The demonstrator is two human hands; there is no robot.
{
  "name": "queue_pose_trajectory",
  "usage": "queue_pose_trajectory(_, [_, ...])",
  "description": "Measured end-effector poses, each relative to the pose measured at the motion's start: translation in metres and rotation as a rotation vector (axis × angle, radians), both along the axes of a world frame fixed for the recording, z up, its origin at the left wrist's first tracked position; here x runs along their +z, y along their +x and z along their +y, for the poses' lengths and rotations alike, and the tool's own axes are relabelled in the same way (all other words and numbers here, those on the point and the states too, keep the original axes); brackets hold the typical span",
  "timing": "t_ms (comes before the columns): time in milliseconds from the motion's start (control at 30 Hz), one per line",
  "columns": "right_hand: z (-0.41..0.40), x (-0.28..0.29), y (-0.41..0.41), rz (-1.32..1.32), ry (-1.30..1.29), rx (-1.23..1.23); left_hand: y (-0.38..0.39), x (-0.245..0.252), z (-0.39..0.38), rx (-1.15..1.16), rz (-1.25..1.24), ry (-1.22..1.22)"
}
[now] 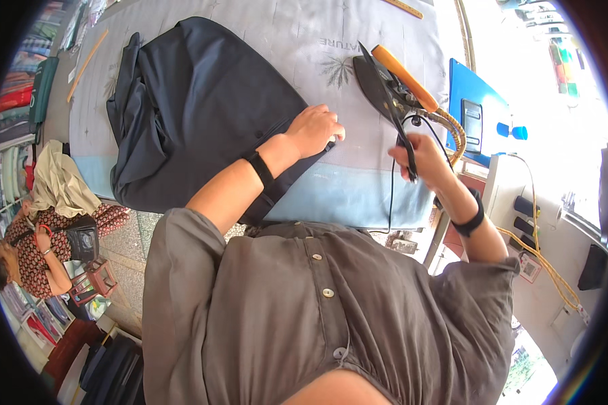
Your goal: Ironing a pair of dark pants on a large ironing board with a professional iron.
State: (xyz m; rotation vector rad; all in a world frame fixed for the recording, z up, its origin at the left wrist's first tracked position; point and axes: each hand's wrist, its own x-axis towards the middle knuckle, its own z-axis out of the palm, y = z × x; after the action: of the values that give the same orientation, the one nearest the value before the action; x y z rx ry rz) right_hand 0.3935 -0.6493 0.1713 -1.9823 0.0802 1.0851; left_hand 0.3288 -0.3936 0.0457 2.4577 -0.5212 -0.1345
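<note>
Dark navy cloth, seemingly a garment [218, 101], lies bunched at its left side on the padded, fabric-covered table [309, 197]. Over its right edge is my left hand [316, 129], fingers curled; a small dark bit of the cloth edge shows by the fingertips, and the grip itself is hidden. My right hand [420, 157] holds large dark scissors [392, 106] by the handles, with the blades pointing away from me. Just beyond them, an iron [372, 86] with an orange handle [405, 78] rests on the table, partly covered by the scissors.
A wrapped hose and black cord [391, 202] run from the iron. Wooden rulers [87, 66] lie at the far left and far right. A blue board [476, 101] with a phone-like object [471, 125] stands right. Another person [40, 243] sits at left, holding beige cloth [61, 182].
</note>
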Motion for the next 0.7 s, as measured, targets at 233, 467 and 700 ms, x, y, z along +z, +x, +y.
queue_pose_trajectory(233, [-0.011,-0.023,-0.007,-0.082,0.047,0.138,0.012,-0.001,-0.004,-0.121,0.153,0.076])
queue_pose_trajectory(467, [0.144,-0.02,-0.019,-0.352,0.158,0.227,-0.001,-0.05,0.004,-0.024,-0.094,0.032])
queue_pose_trajectory(700, [0.254,0.066,-0.042,-0.145,0.459,0.317,0.0,0.012,-0.017,-0.07,-0.1,0.052])
